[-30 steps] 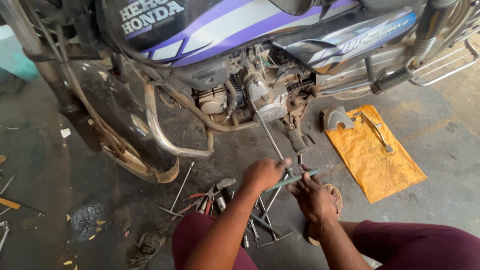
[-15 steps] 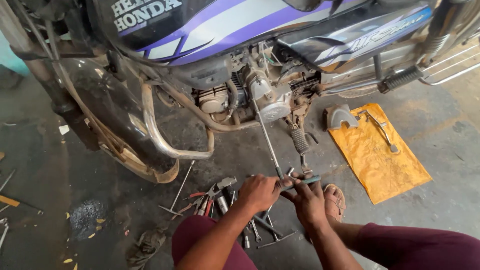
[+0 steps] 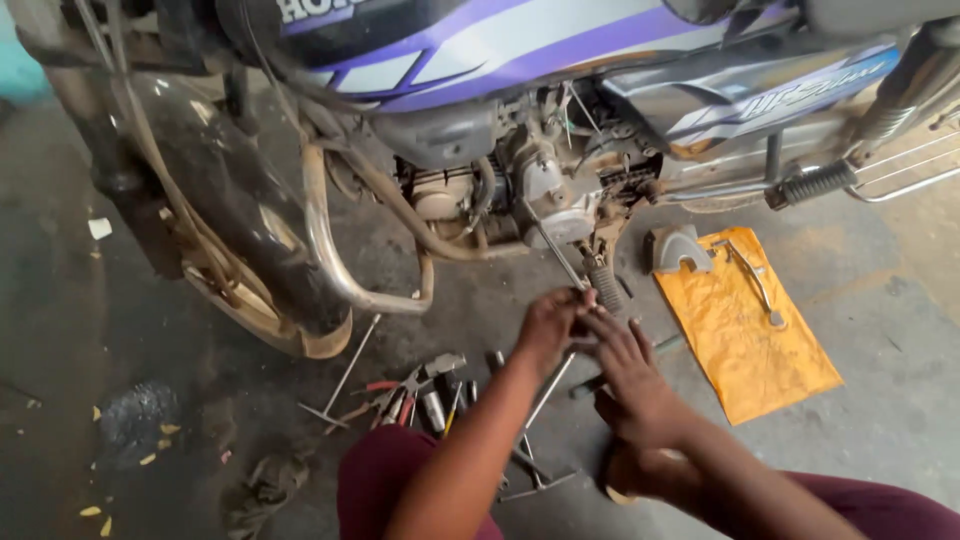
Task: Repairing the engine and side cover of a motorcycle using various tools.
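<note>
A purple and silver motorcycle stands in front of me, its engine (image 3: 530, 190) at the top centre. A long thin T-handle wrench (image 3: 556, 252) slants from the engine down to my hands. My left hand (image 3: 552, 328) is closed around the wrench's lower end. My right hand (image 3: 628, 368) lies right beside it, fingers curled on the same handle end. Both hands hover just in front of a black rubber-covered lever (image 3: 606, 286) below the engine. My knees in dark red trousers fill the bottom edge.
Loose tools (image 3: 425, 392), pliers and sockets among them, lie on the concrete floor left of my hands, with another T-wrench (image 3: 345, 375). A yellow paper (image 3: 745, 330) at the right carries a metal cover and a lever. The front wheel (image 3: 230, 280) and crash guard (image 3: 330, 250) are at the left.
Both hands have moved up and away from me, toward the engine, taking the wrench's handle end along. The camera has come closer to the motorcycle.
</note>
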